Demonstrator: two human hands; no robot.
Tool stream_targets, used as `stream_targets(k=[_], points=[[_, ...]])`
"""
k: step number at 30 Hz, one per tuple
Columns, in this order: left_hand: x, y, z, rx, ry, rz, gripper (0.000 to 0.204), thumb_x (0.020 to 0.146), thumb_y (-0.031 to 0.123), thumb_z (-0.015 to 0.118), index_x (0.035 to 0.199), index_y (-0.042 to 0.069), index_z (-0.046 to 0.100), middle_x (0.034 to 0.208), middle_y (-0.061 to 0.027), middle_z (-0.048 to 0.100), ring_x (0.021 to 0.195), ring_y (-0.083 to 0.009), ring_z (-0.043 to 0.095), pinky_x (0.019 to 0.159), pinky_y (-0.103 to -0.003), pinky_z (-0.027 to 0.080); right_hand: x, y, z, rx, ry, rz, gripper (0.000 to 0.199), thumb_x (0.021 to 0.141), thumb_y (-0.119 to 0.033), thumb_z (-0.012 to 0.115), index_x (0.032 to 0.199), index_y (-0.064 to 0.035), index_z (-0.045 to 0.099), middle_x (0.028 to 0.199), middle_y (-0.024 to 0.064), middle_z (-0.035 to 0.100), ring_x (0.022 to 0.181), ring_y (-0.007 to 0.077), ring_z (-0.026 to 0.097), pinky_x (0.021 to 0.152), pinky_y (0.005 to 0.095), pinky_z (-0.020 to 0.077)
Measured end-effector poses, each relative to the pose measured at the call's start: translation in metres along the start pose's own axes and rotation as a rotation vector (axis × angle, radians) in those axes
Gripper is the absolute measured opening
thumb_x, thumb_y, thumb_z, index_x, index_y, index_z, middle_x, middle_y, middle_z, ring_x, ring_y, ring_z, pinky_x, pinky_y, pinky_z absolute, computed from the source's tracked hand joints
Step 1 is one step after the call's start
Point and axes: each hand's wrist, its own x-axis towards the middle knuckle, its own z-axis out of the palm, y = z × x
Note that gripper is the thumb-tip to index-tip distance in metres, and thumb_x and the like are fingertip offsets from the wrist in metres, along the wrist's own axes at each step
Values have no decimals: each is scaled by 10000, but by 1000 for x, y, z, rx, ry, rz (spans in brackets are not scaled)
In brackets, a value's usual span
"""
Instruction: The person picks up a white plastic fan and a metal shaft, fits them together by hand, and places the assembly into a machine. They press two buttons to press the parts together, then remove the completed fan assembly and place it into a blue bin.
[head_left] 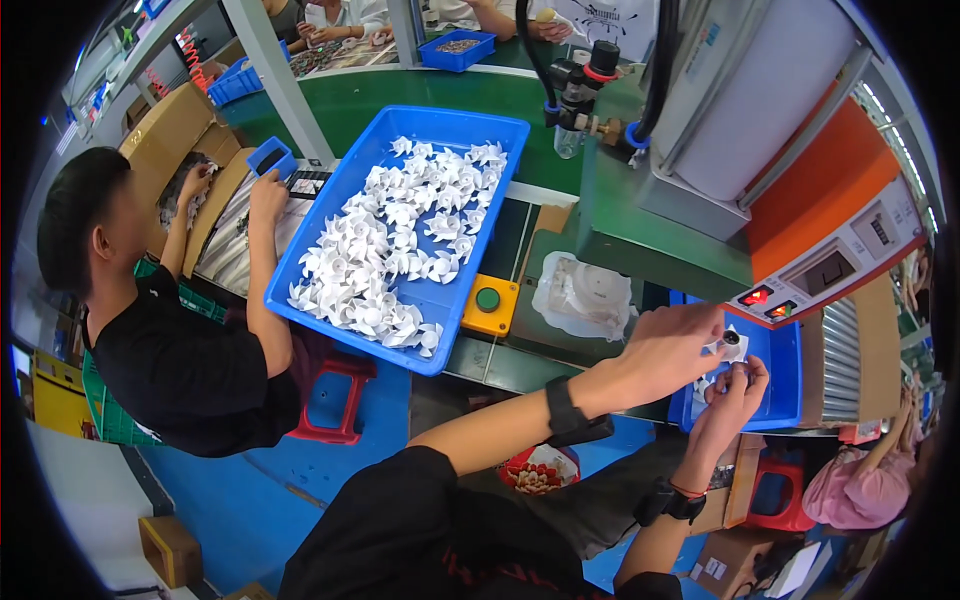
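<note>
Over a blue bin at the right, my left hand [665,352] is closed, its fingertips pinching a small white bladed fan wheel [735,348] with a dark round centre. My right hand [732,402] is just below, thumb and fingers pressed together close to the wheel's lower edge. Something small and dark shows at its fingertips, too small to name. The blue bin [787,385] under both hands holds more white pieces, partly hidden by my hands. To the left, a large blue tray [455,325] carries a heap of white fan wheels [350,265].
A press machine [665,225] with an orange control box [840,235] rises beside my hands. A yellow box with a green button [488,300] and a clear plastic-wrapped round fixture [590,295] are on the bench. A co-worker [170,330] sits at the left by an open carton [180,130].
</note>
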Motion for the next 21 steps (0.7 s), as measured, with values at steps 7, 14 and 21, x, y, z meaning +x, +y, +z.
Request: stream_targets(k=[7, 14, 21], points=[[25, -3, 26, -44, -118, -127, 266, 878, 300, 646, 942, 55, 563, 890, -142, 652, 843, -343, 649, 695, -436, 502, -5, -2, 12, 89, 88, -58, 259, 988, -85, 500, 1234, -21, 450, 969, 44, 560, 692, 61, 465, 585, 209, 397], [-23, 11, -34, -177, -64, -46, 273, 913, 260, 611, 1023, 10, 607, 1000, -196, 625, 977, -352, 613, 765, -445, 490, -4, 0, 8, -92, -114, -128, 278, 966, -51, 555, 1230, 7, 491, 1047, 75, 612, 754, 69, 489, 635, 204, 418], [-57, 2, -97, 361, 104, -14, 300, 898, 176, 611, 1157, 35, 556, 1130, -176, 545, 908, -375, 602, 715, -453, 512, -9, -8, 12, -233, -125, -126, 289, 926, -26, 614, 1209, 22, 579, 1058, 70, 599, 789, 73, 504, 672, 202, 436]])
